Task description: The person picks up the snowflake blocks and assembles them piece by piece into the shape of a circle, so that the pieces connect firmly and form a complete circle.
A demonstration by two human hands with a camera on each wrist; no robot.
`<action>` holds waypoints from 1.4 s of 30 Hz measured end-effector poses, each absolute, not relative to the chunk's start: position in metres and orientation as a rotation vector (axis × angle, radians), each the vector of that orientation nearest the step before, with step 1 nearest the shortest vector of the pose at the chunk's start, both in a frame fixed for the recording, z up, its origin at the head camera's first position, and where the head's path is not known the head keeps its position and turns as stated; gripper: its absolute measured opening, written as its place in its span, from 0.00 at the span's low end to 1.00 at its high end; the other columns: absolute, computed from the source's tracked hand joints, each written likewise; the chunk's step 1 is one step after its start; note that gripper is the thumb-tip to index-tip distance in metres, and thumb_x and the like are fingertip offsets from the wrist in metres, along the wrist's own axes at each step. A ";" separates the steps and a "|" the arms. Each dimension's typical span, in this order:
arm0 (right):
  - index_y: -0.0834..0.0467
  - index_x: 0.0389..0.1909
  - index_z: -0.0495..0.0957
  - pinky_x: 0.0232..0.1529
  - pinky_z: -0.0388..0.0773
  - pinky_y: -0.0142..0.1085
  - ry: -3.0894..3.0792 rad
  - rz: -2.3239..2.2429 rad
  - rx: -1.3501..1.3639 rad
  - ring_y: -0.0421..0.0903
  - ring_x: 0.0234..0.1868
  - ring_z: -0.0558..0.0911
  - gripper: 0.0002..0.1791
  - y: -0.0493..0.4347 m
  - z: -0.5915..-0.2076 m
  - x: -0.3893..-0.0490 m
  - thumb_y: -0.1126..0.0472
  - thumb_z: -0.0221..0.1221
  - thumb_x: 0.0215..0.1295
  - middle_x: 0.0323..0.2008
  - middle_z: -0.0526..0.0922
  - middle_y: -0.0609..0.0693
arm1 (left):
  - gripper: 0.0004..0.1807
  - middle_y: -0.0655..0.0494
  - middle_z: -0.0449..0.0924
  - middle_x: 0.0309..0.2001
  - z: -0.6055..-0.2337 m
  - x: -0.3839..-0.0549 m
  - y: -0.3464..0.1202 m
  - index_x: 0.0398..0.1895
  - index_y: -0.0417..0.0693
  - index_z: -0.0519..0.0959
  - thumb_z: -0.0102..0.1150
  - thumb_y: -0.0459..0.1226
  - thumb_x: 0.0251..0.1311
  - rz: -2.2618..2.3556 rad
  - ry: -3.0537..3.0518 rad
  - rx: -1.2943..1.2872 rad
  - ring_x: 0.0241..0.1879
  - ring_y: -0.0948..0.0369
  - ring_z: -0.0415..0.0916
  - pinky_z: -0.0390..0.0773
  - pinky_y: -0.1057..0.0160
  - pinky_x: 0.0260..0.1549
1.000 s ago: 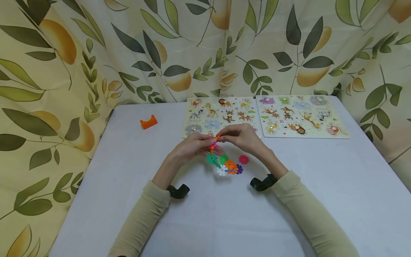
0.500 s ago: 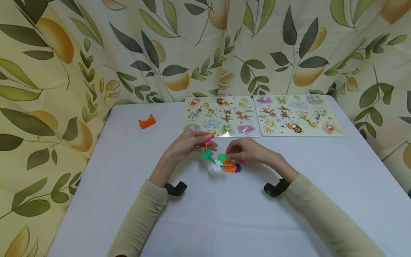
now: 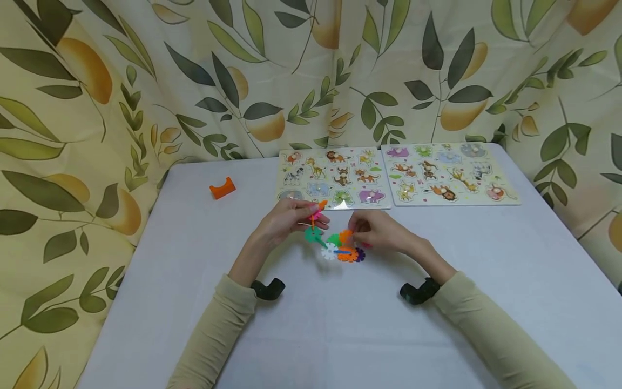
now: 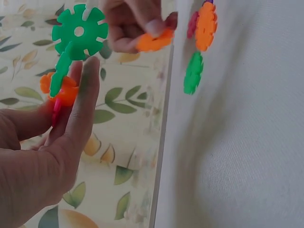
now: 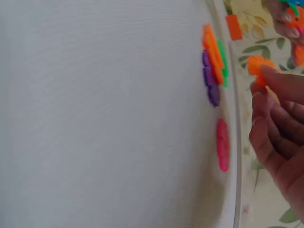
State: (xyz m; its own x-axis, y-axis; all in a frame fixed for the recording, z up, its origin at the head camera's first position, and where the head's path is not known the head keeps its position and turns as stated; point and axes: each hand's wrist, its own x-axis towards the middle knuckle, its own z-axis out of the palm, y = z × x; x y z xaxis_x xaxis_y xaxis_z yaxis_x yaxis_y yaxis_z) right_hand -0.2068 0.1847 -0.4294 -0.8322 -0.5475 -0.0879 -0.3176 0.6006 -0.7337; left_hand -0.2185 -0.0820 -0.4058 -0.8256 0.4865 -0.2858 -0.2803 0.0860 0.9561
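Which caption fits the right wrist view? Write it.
Right hand pinching an orange disc, a pink disc on white cloth.

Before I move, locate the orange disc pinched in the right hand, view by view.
Head: the orange disc is slightly right of and below centre, in the right hand.
Left wrist: near the top, around mid-width.
Right wrist: upper right.
Shared landmark: the green disc lying on the table; left of it in the head and right wrist views, lower right in the left wrist view.
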 end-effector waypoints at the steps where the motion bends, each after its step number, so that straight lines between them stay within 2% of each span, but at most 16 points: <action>1: 0.59 0.41 0.80 0.40 0.82 0.31 2.529 -1.128 -0.673 0.45 0.35 0.82 0.05 0.186 -0.428 -0.207 0.67 0.65 0.67 0.34 0.85 0.49 | 0.22 0.44 0.90 0.45 -0.406 -0.218 -0.082 0.62 0.27 0.75 0.50 0.38 0.79 1.797 1.814 0.199 0.45 0.55 0.89 0.85 0.58 0.51; 5: 0.63 0.48 0.80 0.41 0.86 0.37 2.518 -1.357 -0.600 0.54 0.36 0.87 0.08 0.185 -0.421 -0.212 0.66 0.63 0.70 0.36 0.88 0.55 | 0.22 0.45 0.90 0.44 -0.405 -0.217 -0.080 0.63 0.26 0.75 0.50 0.38 0.79 1.796 1.816 0.198 0.44 0.56 0.89 0.85 0.59 0.51; 10: 0.61 0.53 0.81 0.41 0.85 0.44 2.516 -1.501 -0.523 0.62 0.37 0.85 0.13 0.181 -0.415 -0.216 0.59 0.63 0.73 0.38 0.87 0.62 | 0.22 0.45 0.90 0.43 -0.405 -0.216 -0.079 0.63 0.27 0.75 0.52 0.38 0.78 1.772 1.837 0.222 0.44 0.56 0.89 0.86 0.60 0.50; 17: 0.62 0.55 0.81 0.38 0.82 0.42 2.468 -1.590 -0.532 0.57 0.33 0.81 0.14 0.173 -0.414 -0.216 0.60 0.59 0.76 0.39 0.82 0.69 | 0.22 0.45 0.90 0.44 -0.405 -0.213 -0.077 0.66 0.30 0.74 0.52 0.37 0.78 1.717 1.864 0.220 0.45 0.56 0.89 0.85 0.58 0.52; 23: 0.61 0.55 0.82 0.39 0.82 0.43 2.462 -1.615 -0.537 0.63 0.35 0.81 0.13 0.170 -0.413 -0.216 0.60 0.59 0.76 0.37 0.82 0.68 | 0.22 0.44 0.90 0.44 -0.405 -0.214 -0.076 0.66 0.32 0.75 0.51 0.39 0.78 1.689 1.891 0.231 0.45 0.56 0.89 0.85 0.60 0.49; 25: 0.61 0.55 0.82 0.39 0.82 0.43 2.458 -1.626 -0.536 0.61 0.34 0.81 0.14 0.170 -0.413 -0.217 0.60 0.59 0.76 0.38 0.81 0.69 | 0.22 0.46 0.90 0.42 -0.405 -0.214 -0.076 0.65 0.31 0.75 0.51 0.38 0.78 1.696 1.882 0.235 0.44 0.56 0.89 0.86 0.62 0.47; 31: 0.62 0.55 0.82 0.41 0.83 0.44 2.438 -1.666 -0.524 0.65 0.36 0.80 0.14 0.166 -0.415 -0.217 0.59 0.59 0.76 0.39 0.81 0.70 | 0.21 0.49 0.90 0.39 -0.405 -0.213 -0.077 0.63 0.27 0.75 0.52 0.36 0.77 1.726 1.840 0.245 0.41 0.58 0.89 0.86 0.64 0.43; 37: 0.62 0.54 0.82 0.40 0.83 0.44 2.486 -1.663 -0.489 0.59 0.33 0.82 0.14 0.162 -0.418 -0.217 0.59 0.59 0.76 0.37 0.83 0.68 | 0.22 0.47 0.90 0.40 -0.406 -0.213 -0.077 0.65 0.28 0.74 0.52 0.36 0.77 1.733 1.853 0.254 0.41 0.58 0.89 0.86 0.62 0.47; 42: 0.63 0.53 0.83 0.39 0.84 0.45 2.435 -1.691 -0.466 0.62 0.34 0.83 0.13 0.158 -0.417 -0.218 0.60 0.60 0.75 0.37 0.84 0.69 | 0.21 0.44 0.90 0.42 -0.407 -0.213 -0.075 0.66 0.29 0.73 0.51 0.35 0.78 1.741 1.882 0.231 0.41 0.58 0.89 0.85 0.57 0.52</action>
State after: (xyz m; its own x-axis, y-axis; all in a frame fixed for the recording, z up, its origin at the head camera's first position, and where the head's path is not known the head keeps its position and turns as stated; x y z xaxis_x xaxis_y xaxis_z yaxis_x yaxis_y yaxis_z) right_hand -0.2183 0.1582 -0.4172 -0.9422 -0.3294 0.0606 -0.1719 0.3201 -0.9317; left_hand -0.2130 -0.0752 -0.4066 -0.8286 0.4843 -0.2811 -0.2425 0.1421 0.9597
